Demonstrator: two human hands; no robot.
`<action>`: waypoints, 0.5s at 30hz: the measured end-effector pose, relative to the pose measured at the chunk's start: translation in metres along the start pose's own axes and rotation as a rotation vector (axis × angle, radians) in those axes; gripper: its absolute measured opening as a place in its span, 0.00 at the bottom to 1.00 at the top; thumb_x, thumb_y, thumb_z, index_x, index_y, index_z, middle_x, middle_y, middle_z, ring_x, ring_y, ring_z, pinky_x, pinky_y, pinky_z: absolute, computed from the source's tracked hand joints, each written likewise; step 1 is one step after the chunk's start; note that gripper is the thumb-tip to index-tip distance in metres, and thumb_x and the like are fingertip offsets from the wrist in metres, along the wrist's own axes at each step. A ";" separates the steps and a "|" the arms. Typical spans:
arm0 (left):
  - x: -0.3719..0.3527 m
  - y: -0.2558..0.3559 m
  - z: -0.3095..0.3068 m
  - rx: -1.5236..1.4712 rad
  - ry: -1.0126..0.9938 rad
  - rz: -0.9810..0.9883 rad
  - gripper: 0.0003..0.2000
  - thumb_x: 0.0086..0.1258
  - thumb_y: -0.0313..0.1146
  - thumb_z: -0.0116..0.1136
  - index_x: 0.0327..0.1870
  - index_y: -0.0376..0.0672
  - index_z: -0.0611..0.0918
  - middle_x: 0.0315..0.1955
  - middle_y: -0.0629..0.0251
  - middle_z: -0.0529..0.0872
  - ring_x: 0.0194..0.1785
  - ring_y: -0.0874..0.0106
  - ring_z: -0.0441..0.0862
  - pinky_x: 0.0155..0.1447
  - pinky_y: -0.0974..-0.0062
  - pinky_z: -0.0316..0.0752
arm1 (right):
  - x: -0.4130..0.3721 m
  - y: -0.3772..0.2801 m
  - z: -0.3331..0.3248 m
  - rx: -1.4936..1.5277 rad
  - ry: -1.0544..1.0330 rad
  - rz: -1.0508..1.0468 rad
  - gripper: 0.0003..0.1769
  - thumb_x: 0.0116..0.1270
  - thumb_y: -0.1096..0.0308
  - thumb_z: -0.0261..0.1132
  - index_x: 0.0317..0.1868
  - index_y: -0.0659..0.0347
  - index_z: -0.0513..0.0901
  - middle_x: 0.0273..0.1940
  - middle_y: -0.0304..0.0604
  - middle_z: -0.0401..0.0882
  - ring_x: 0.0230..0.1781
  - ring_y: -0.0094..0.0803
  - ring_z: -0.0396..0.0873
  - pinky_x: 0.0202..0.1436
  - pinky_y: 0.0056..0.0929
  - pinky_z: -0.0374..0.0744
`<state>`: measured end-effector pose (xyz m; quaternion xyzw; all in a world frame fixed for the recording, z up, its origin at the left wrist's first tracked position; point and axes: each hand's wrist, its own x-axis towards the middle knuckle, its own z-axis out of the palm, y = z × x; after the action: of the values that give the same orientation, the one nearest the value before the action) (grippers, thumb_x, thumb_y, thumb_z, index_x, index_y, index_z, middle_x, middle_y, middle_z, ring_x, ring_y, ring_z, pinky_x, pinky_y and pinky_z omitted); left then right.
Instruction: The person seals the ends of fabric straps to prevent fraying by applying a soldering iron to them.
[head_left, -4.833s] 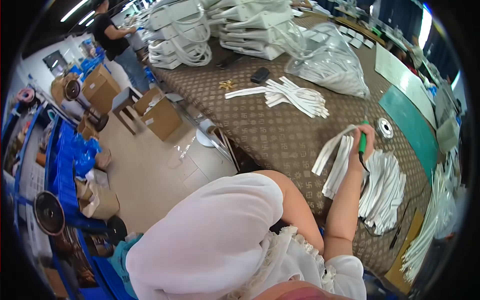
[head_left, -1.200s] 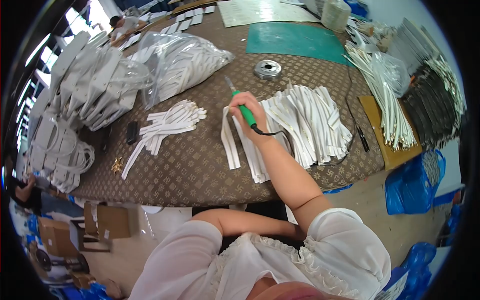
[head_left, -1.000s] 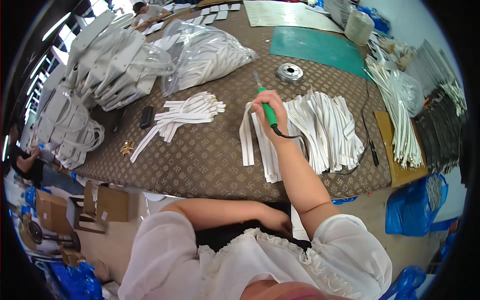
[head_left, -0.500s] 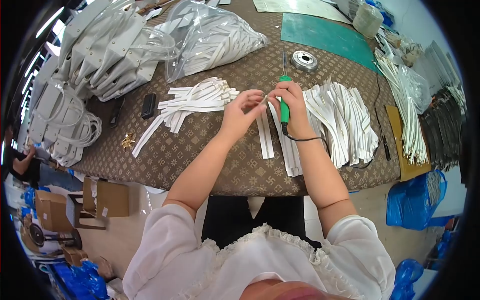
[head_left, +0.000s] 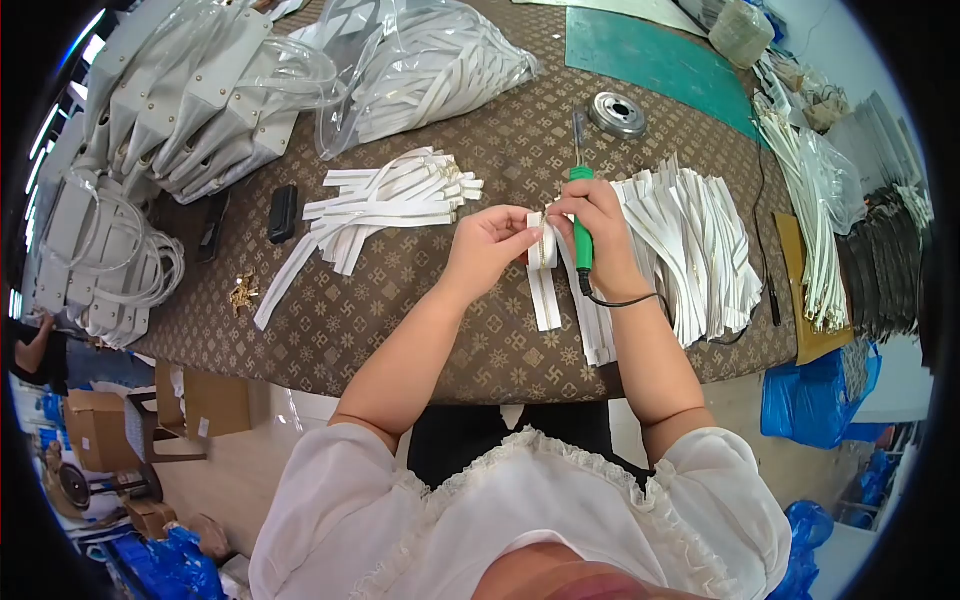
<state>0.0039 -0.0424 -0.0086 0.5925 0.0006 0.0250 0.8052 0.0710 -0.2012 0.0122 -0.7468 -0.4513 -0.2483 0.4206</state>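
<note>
A white zipper strip [head_left: 546,302] hangs over the patterned cloth, its upper end folded into a loop between my hands. Thumb and fingers of my left hand [head_left: 487,248] pinch that loop from the left. My right hand [head_left: 602,225] wraps round a green-handled soldering iron [head_left: 583,243], its metal tip pointing away from me. The right thumb and forefinger also come up to the zipper's folded end; whether they grip it is hard to see. Beside the right hand lies a large pile of white zipper strips [head_left: 690,250]. A smaller zipper pile [head_left: 390,205] lies left of my left hand.
A round metal stand [head_left: 618,115] is beyond the iron's tip. Behind are a green mat [head_left: 665,70] and a clear bag of strips [head_left: 430,75]. White bags [head_left: 190,100], a black case [head_left: 283,213] and small gold parts [head_left: 243,290] sit left. The iron's cord [head_left: 630,302] trails right.
The zipper's end, earlier held up between my fingertips, now shows as a broad folded loop. Both hands sit slightly lower in view, and the iron has shifted a little right and nearer me.
</note>
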 end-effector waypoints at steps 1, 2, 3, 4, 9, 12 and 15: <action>0.000 -0.001 0.000 -0.016 -0.005 -0.011 0.07 0.62 0.23 0.59 0.40 0.34 0.79 0.32 0.66 0.83 0.33 0.80 0.80 0.35 0.83 0.75 | -0.001 -0.001 0.000 0.003 -0.008 0.010 0.13 0.44 0.84 0.67 0.31 0.61 0.78 0.34 0.40 0.72 0.37 0.37 0.72 0.41 0.31 0.71; -0.001 -0.003 0.001 -0.022 -0.001 -0.023 0.07 0.62 0.23 0.59 0.40 0.34 0.79 0.32 0.66 0.83 0.33 0.80 0.80 0.35 0.83 0.75 | 0.000 -0.001 -0.001 -0.001 0.004 -0.007 0.13 0.44 0.84 0.67 0.31 0.61 0.78 0.34 0.40 0.72 0.37 0.37 0.72 0.40 0.31 0.71; -0.001 -0.004 0.002 -0.142 -0.001 -0.077 0.07 0.62 0.23 0.59 0.40 0.34 0.79 0.32 0.66 0.83 0.33 0.79 0.80 0.35 0.82 0.76 | 0.000 -0.001 0.000 -0.004 0.017 -0.023 0.13 0.44 0.84 0.67 0.31 0.61 0.78 0.34 0.40 0.72 0.36 0.36 0.72 0.40 0.31 0.71; 0.000 -0.006 0.002 -0.261 0.001 -0.129 0.07 0.62 0.24 0.59 0.40 0.35 0.80 0.32 0.65 0.83 0.33 0.79 0.80 0.36 0.81 0.76 | -0.001 -0.001 0.000 -0.008 0.030 -0.042 0.13 0.45 0.84 0.68 0.31 0.61 0.78 0.34 0.40 0.72 0.36 0.36 0.72 0.40 0.30 0.71; -0.001 -0.011 0.003 -0.434 -0.005 -0.162 0.06 0.61 0.25 0.60 0.39 0.37 0.80 0.32 0.65 0.83 0.33 0.76 0.81 0.36 0.79 0.78 | -0.002 -0.001 0.002 0.018 0.049 -0.030 0.12 0.45 0.84 0.68 0.31 0.62 0.78 0.34 0.40 0.72 0.36 0.36 0.72 0.39 0.30 0.71; -0.001 -0.010 0.002 -0.350 0.003 -0.150 0.06 0.61 0.25 0.60 0.38 0.36 0.80 0.31 0.66 0.83 0.32 0.77 0.81 0.36 0.80 0.77 | -0.003 0.001 0.005 0.046 0.060 -0.008 0.12 0.46 0.83 0.68 0.31 0.61 0.79 0.34 0.40 0.72 0.35 0.35 0.71 0.40 0.31 0.71; 0.000 -0.012 0.000 -0.257 0.011 -0.139 0.05 0.61 0.24 0.60 0.37 0.36 0.81 0.30 0.67 0.83 0.32 0.79 0.80 0.36 0.81 0.76 | -0.003 0.000 0.004 0.041 0.028 -0.009 0.12 0.46 0.82 0.69 0.31 0.60 0.80 0.34 0.39 0.72 0.36 0.35 0.71 0.41 0.31 0.71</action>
<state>0.0043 -0.0460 -0.0204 0.4828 0.0428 -0.0280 0.8742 0.0696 -0.1989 0.0076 -0.7325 -0.4537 -0.2512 0.4411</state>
